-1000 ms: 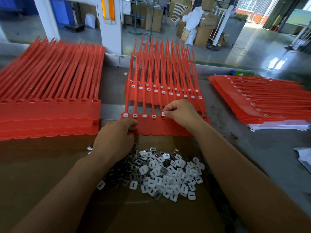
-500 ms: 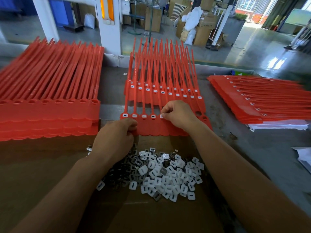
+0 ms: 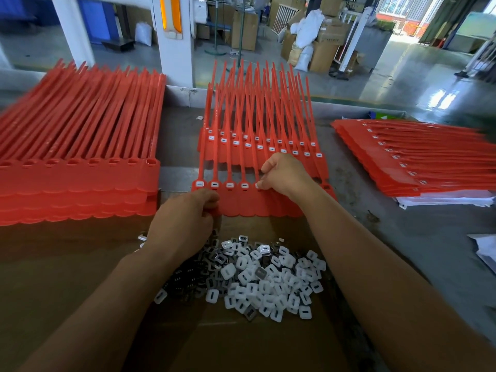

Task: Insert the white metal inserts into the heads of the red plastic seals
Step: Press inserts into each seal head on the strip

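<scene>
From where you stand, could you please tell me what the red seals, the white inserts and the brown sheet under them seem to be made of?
The red seals: moulded plastic, smooth, slightly translucent; thin tails bend. The white inserts: glossy white faces, some dark shiny grey sides, so probably metal inside plastic. The brown sheet: matt cardboard, judging by its crease.

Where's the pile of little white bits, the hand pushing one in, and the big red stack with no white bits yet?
Pile of white inserts (image 3: 268, 277): head view, middle of the heap.
Right hand (image 3: 285, 174): head view, back of the hand.
Left stack of red seals (image 3: 80, 181): head view, flat tag ends.
</scene>
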Demonstrator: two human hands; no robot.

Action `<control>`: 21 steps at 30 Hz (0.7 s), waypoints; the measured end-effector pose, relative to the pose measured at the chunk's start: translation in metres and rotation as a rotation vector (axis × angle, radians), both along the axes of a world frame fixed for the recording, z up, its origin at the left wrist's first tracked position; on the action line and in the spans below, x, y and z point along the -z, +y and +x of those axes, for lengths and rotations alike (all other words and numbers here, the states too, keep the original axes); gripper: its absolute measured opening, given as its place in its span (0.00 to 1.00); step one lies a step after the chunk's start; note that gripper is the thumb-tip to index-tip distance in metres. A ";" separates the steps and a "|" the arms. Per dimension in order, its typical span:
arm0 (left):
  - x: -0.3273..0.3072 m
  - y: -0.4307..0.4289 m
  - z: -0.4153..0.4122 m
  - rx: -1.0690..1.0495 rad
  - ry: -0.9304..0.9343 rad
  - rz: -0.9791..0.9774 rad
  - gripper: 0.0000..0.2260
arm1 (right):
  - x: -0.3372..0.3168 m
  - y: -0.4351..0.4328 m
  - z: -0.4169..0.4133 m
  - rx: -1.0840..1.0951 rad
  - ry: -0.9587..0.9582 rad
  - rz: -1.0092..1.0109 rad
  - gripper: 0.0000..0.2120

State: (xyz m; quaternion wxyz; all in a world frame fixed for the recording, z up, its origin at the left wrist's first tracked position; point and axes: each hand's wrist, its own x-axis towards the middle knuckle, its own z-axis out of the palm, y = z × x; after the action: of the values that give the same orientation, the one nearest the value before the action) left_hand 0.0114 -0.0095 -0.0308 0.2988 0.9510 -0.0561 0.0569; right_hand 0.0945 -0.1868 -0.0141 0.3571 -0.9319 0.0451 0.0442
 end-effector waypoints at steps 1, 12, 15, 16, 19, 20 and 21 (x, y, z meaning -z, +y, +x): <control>0.000 0.000 0.000 0.000 -0.001 0.001 0.19 | -0.002 0.001 0.001 -0.002 0.024 -0.011 0.10; 0.001 0.001 0.000 0.009 -0.002 -0.002 0.19 | 0.007 -0.003 -0.005 -0.049 -0.075 -0.034 0.11; 0.001 0.001 0.001 0.010 -0.005 -0.002 0.19 | 0.004 -0.007 -0.020 -0.119 -0.120 0.016 0.09; 0.002 0.001 0.001 0.010 -0.008 -0.001 0.19 | 0.000 -0.008 -0.027 -0.158 -0.126 0.029 0.08; 0.002 0.001 0.001 0.011 -0.008 0.004 0.19 | -0.014 -0.011 -0.051 -0.394 0.002 -0.014 0.07; 0.002 0.001 0.002 0.009 -0.011 0.008 0.19 | -0.018 -0.011 -0.059 -0.484 0.080 -0.045 0.07; 0.002 0.001 0.002 0.007 -0.015 0.014 0.19 | -0.019 -0.011 -0.066 -0.549 0.145 -0.070 0.07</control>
State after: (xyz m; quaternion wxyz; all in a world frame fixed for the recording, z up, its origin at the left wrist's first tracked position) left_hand 0.0133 -0.0086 -0.0333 0.2920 0.9523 -0.0619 0.0629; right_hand 0.0288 -0.1979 0.0050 0.2953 -0.9154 -0.1820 0.2043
